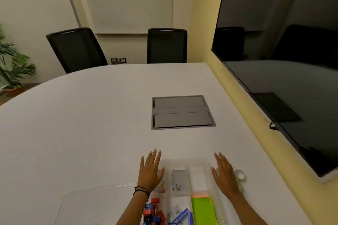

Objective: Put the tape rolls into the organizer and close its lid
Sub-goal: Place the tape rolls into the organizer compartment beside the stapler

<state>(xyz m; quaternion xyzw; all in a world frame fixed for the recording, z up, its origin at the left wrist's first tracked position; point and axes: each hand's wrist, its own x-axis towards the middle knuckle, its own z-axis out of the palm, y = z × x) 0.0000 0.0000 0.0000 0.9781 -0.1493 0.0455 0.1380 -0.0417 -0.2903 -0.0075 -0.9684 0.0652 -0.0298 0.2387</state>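
Both hands flat-ish, holding nothing, flanking the open organizer (184, 160).
Left hand (149, 171) and right hand (225, 175) are spreading their fingers apart; clear tape roll (240, 175) is sitting on table (82, 124) just right of the right hand; lid (95, 204) is lying left.

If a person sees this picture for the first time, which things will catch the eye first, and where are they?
Two open hands, left hand and right hand, hover at the bottom over a clear organizer with bright red and blue clips and green notes. A clear tape roll lies just right of it. A big dark screen fills the right wall.
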